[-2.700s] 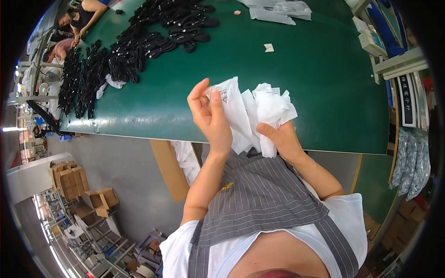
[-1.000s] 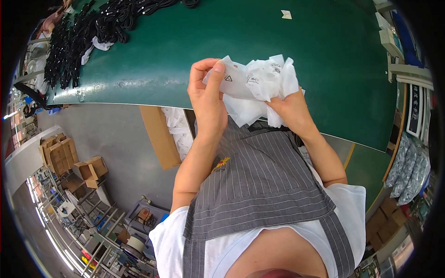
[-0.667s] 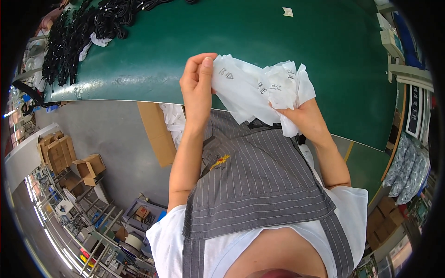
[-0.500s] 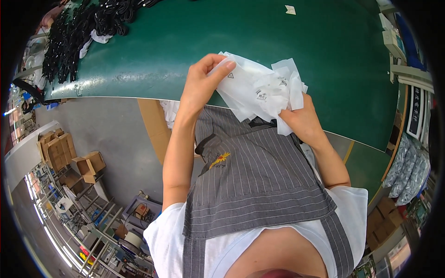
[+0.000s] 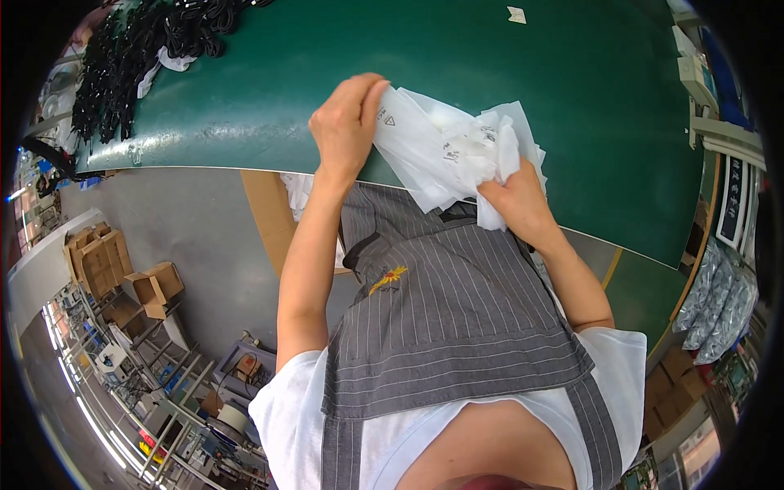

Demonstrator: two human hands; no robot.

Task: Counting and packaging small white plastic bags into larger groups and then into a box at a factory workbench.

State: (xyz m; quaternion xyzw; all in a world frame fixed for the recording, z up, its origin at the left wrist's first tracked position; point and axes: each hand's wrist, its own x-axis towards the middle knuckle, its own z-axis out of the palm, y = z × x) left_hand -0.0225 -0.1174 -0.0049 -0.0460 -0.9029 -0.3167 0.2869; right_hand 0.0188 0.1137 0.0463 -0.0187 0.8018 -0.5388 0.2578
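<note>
Over near edge of worktop (image 5: 604, 131), right hand (image 5: 523, 204) clutches white plastic bags (image 5: 420, 155), apparently holding bunch together; left hand (image 5: 345, 126) pinches their left edge, seemingly for tautness.

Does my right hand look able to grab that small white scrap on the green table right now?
Probably not straight away: the right hand is gripping crumpled white bags, and the scrap lies well beyond it.

Downward fisheye view from head height
</note>
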